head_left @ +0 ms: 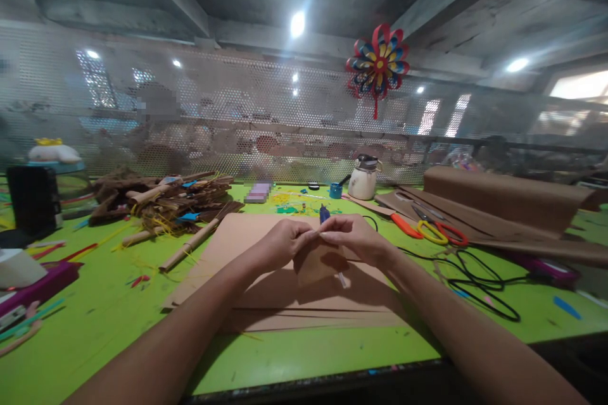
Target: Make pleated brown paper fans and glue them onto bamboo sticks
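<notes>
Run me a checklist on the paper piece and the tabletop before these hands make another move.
1. Hold: left hand and right hand pinch the upper edge of the brown paper piece: ok.
2. Backing: flat brown sheets lie beneath the raised piece: ok.
3. Scissors set down apart from both hands, on the right: ok.
4. Black cable neatly coiled: not ok; it sprawls in loose loops on the green table.
5. Line-up of the pinched edge: hidden at the pinch; cannot tell.
</notes>
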`<state>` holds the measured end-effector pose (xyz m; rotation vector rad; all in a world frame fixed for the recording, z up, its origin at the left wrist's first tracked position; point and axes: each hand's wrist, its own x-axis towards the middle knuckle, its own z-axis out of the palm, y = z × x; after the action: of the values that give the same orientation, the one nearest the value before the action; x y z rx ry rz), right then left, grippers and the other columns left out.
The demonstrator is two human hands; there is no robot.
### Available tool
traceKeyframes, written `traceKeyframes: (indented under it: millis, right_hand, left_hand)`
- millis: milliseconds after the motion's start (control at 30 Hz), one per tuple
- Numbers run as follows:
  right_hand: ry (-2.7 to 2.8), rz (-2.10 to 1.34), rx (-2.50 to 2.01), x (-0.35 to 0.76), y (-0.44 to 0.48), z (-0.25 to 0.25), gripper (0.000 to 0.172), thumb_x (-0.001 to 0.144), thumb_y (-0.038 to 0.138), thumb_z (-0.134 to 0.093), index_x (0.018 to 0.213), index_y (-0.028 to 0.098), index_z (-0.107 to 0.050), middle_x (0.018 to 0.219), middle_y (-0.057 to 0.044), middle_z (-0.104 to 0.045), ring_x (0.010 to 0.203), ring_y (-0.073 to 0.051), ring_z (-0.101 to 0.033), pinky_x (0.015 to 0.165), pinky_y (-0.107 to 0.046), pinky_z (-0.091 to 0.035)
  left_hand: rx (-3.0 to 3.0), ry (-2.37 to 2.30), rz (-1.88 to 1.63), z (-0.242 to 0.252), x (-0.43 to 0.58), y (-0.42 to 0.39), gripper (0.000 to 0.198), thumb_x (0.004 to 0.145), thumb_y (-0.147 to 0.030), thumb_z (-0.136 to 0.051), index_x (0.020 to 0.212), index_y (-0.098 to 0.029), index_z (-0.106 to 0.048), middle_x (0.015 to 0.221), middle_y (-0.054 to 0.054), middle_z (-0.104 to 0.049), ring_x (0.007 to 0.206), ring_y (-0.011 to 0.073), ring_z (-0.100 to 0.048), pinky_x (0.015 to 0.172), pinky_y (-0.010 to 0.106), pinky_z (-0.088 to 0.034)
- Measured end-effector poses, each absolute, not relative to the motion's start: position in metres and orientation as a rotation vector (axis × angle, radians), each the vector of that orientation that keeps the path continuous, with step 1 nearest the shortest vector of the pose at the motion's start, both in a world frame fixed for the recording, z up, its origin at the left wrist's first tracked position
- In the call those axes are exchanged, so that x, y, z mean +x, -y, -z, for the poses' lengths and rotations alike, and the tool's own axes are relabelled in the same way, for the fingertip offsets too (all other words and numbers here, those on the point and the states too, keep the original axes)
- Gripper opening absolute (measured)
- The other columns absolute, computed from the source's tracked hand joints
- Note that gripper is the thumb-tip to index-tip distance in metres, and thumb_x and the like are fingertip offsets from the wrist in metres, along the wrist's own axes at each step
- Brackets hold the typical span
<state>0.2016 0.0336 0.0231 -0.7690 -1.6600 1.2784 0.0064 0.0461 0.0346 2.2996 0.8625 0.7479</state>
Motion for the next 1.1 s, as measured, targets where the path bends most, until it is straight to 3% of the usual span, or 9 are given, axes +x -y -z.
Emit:
traceKeyframes:
  millis: [300, 533, 667, 900, 1100]
  right_hand:
    - [1.618, -1.214, -0.829, 0.2018, -0.0396, -0.0164, 0.023, 0.066, 0.034, -0.069, 0.074, 0.012, -0.065, 0.066, -0.001, -0.061, 0.058, -0.009, -0.051, 0.059, -0.023, -0.038]
    - [1.663, -1.232, -0.805, 0.2006, -0.0385, -0.0185, 0.021, 0.067, 0.031, -0.069, 0.074, 0.013, -0.064, 0.066, 0.0, -0.059, 0.06, -0.009, -0.051, 0.06, -0.022, -0.039]
    - [1.642, -1.293, -0.761, 0.2005, -0.0361, -0.0205, 0.025, 0.063, 0.029, -0.072, 0.082, 0.014, -0.064, 0.074, -0.001, -0.061, 0.067, -0.011, -0.054, 0.065, -0.024, -0.042]
    - [1.578, -1.22, -0.772, 0.1974, -0.0333, -0.0221, 0.018, 0.06, 0.025, -0.073, 0.072, 0.014, -0.067, 0.065, 0.0, -0.061, 0.06, -0.01, -0.053, 0.061, -0.024, -0.041]
    - [1.535, -1.186, -0.739, 0.2018, -0.0382, -0.0195, 0.018, 0.058, 0.025, -0.075, 0.072, 0.016, -0.07, 0.07, -0.003, -0.066, 0.065, -0.013, -0.057, 0.066, -0.028, -0.044]
  left_hand:
    - [2.34, -0.801, -0.74, -0.0394, 0.0077, -0.0424, 0.033, 0.084, -0.039, -0.041, 0.066, -0.015, -0.054, 0.06, -0.001, -0.05, 0.057, 0.0105, -0.042, 0.055, 0.02, -0.032]
    - [2.24, -0.804, -0.68, -0.0378, 0.0072, -0.0386, 0.034, 0.084, -0.04, -0.041, 0.063, -0.016, -0.052, 0.049, -0.001, -0.052, 0.049, 0.0102, -0.047, 0.053, 0.02, -0.035]
    - [2.165, -0.791, -0.692, -0.0385, 0.0078, -0.0394, 0.034, 0.084, -0.041, -0.042, 0.063, -0.016, -0.051, 0.048, -0.001, -0.051, 0.047, 0.01, -0.047, 0.051, 0.02, -0.035]
    - [2.079, -0.715, -0.703, -0.0385, 0.0068, -0.0401, 0.033, 0.081, -0.042, -0.045, 0.063, -0.015, -0.051, 0.052, -0.002, -0.047, 0.05, 0.0092, -0.043, 0.049, 0.021, -0.033]
    - [1.964, -0.704, -0.718, -0.0419, 0.0063, -0.0376, 0.031, 0.077, -0.043, -0.051, 0.067, -0.014, -0.056, 0.055, -0.001, -0.048, 0.053, 0.0101, -0.043, 0.051, 0.021, -0.035]
